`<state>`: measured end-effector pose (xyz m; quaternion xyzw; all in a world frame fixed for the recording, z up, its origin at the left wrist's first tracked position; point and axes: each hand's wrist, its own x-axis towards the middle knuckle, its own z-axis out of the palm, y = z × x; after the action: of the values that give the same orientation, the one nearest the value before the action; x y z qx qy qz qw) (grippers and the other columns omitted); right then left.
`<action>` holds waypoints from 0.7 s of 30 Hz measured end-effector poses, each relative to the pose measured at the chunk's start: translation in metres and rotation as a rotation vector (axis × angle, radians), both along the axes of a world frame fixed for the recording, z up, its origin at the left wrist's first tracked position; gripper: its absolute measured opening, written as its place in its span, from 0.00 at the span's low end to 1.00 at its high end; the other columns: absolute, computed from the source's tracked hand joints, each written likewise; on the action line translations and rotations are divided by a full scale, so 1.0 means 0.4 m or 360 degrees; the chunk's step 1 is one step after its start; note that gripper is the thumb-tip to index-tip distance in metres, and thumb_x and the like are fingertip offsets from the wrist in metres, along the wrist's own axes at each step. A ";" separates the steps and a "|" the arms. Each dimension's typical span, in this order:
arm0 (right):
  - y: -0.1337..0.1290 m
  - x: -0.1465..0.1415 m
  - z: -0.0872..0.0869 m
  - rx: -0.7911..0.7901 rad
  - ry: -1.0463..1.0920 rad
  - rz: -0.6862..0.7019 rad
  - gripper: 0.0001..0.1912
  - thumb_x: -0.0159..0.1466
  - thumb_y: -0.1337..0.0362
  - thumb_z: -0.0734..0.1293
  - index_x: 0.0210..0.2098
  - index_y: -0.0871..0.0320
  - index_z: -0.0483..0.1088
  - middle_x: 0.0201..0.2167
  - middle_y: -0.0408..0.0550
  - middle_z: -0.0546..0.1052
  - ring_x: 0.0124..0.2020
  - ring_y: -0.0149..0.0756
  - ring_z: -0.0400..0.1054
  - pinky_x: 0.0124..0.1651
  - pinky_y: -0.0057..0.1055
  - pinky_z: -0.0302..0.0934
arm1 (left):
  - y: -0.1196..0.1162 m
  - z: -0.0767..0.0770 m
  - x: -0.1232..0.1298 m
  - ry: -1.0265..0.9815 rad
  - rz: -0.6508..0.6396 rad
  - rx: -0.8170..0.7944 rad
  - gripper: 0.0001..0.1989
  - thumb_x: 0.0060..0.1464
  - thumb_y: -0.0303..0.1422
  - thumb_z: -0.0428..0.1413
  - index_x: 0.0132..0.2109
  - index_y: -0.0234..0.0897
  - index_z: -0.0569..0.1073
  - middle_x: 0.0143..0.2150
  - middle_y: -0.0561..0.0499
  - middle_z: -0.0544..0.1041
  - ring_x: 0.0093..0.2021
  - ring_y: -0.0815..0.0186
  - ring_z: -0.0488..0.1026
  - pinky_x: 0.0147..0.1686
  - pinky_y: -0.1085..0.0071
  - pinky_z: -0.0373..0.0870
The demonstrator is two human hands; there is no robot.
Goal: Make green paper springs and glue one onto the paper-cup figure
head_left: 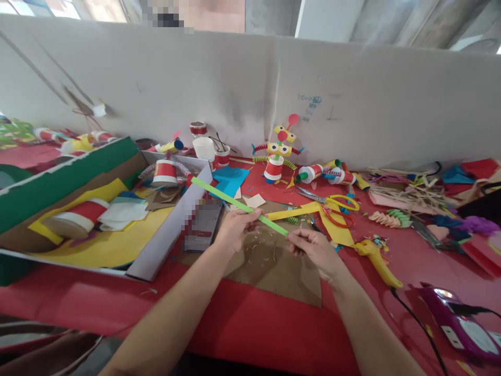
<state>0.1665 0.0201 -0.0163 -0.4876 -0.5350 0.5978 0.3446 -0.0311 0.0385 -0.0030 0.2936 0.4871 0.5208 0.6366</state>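
A long light-green paper strip (223,195) slants across the middle, raised above a brown cardboard sheet (282,271). My left hand (238,227) pinches it partway along, and the strip's far end sticks out to the upper left. At its lower right end, my right hand (313,248) grips it between thumb and fingers. A yellow paper strip (291,213) runs behind the green one toward a larger yellow paper piece (336,227). Just behind, a small folded green paper piece (290,220) lies on the cardboard.
On the left stands an open box (152,256) with papers and cups. Paper figures (274,168) line the back by a grey partition (195,83). Scissors (329,200), a yellow glue gun (378,261) with its cord and a purple power device (462,324) lie on the right.
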 end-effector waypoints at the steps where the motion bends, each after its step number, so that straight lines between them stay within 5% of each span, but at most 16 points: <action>1: 0.003 0.006 0.000 0.0016 -0.0011 -0.0045 0.15 0.55 0.52 0.68 0.25 0.59 0.70 0.19 0.42 0.72 0.21 0.27 0.61 0.26 0.26 0.53 | 0.004 0.004 -0.007 -0.0026 0.0058 -0.0007 0.11 0.39 0.34 0.65 0.30 0.31 0.78 0.29 0.45 0.79 0.28 0.70 0.73 0.28 0.76 0.67; 8: 0.005 0.030 0.009 0.0576 -0.0319 -0.0709 0.15 0.59 0.51 0.64 0.31 0.57 0.71 0.26 0.45 0.74 0.29 0.35 0.66 0.34 0.31 0.58 | 0.006 0.005 -0.010 -0.0032 0.0131 -0.0056 0.11 0.39 0.34 0.65 0.30 0.31 0.78 0.29 0.46 0.78 0.27 0.71 0.72 0.28 0.76 0.66; 12: -0.019 -0.002 0.015 0.0672 -0.0497 -0.0334 0.14 0.60 0.54 0.63 0.39 0.55 0.73 0.38 0.49 0.77 0.39 0.40 0.69 0.43 0.34 0.59 | -0.010 -0.020 0.026 0.0152 -0.0023 -0.0003 0.11 0.39 0.37 0.65 0.27 0.31 0.77 0.22 0.50 0.74 0.21 0.74 0.66 0.22 0.77 0.60; 21: -0.023 -0.032 -0.004 -0.0035 0.0036 0.0017 0.15 0.56 0.52 0.67 0.32 0.59 0.72 0.21 0.42 0.72 0.26 0.31 0.64 0.33 0.29 0.57 | -0.015 -0.002 0.016 -0.0462 -0.0350 0.0048 0.11 0.41 0.22 0.63 0.35 0.34 0.76 0.35 0.50 0.77 0.30 0.74 0.72 0.31 0.80 0.66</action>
<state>0.1536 0.0107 -0.0179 -0.4817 -0.5269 0.6110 0.3421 -0.0247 0.0325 -0.0039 0.2764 0.3472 0.4922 0.7489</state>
